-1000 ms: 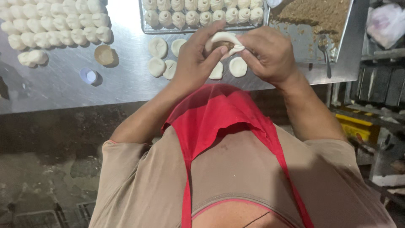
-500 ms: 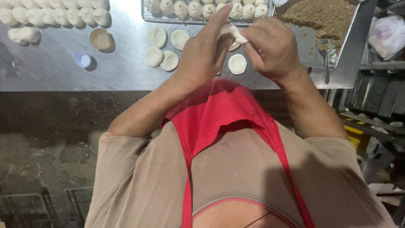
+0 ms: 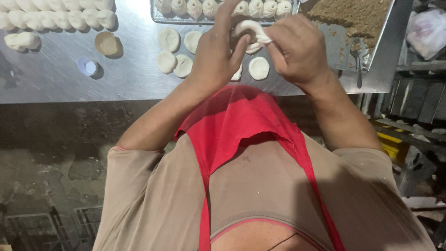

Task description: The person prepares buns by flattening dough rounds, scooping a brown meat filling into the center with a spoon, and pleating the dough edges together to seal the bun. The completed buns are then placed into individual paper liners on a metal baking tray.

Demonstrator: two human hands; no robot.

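Note:
Both hands meet above the steel table (image 3: 55,79), holding one white piece of dough (image 3: 251,27) between them. My left hand (image 3: 216,51) cups the dough from the left with the thumb pressed against it. My right hand (image 3: 297,49) pinches its right edge with the fingertips. Flat dough rounds (image 3: 169,39) lie on the table under and left of the hands, and another round (image 3: 259,68) sits just below the right hand. A red apron and beige shirt fill the lower view.
A metal tray (image 3: 160,18) of pleated dumplings stands at the back. A tray of brown filling (image 3: 357,16) with a spoon (image 3: 357,56) is at the right. Dough balls (image 3: 60,18) line the left, by a brown dough cup (image 3: 106,42) and small blue cap (image 3: 87,66).
The hands with the dough have shifted slightly up in the view. The fingers keep working around the dough's edge. The camera has moved a little.

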